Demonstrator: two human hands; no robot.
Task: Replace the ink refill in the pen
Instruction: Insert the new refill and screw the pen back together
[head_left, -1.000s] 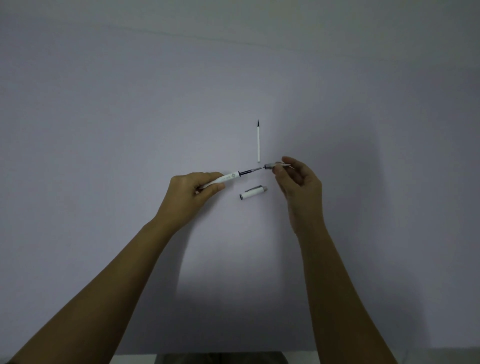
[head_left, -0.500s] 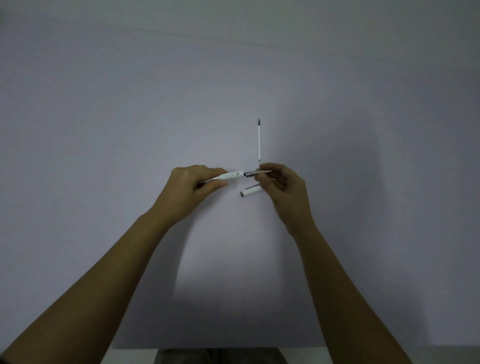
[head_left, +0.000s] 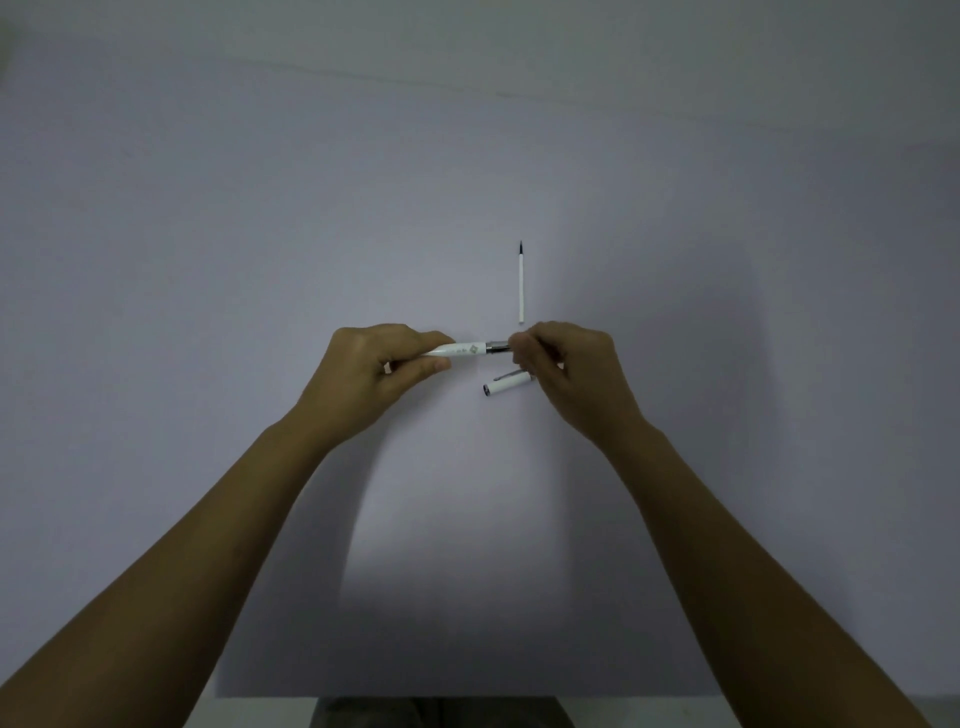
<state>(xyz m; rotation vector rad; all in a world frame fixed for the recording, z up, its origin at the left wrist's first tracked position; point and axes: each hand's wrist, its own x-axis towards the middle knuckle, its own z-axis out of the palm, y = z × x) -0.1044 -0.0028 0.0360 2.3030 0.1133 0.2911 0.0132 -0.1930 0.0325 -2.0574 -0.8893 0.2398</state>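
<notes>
My left hand (head_left: 371, 371) grips the rear of a white pen barrel (head_left: 460, 349), held level above the table. My right hand (head_left: 569, 371) pinches the pen's grey metal front section (head_left: 497, 347), which sits flush against the barrel's open end; its tip is hidden by my fingers. The white pen cap (head_left: 506, 384) with a metal clip lies on the table just below the pen, partly behind my right fingers. A thin white ink refill (head_left: 521, 283) with a dark tip lies straight on the table beyond my hands, tip pointing away.
A pale lavender sheet (head_left: 208, 260) covers the table, with its near edge at the bottom of the view. Dark clothing shows below that edge.
My right hand moved left, sliding the grey front section along the exposed refill until it met the white barrel. The dark refill shaft that was showing between the parts is now hidden.
</notes>
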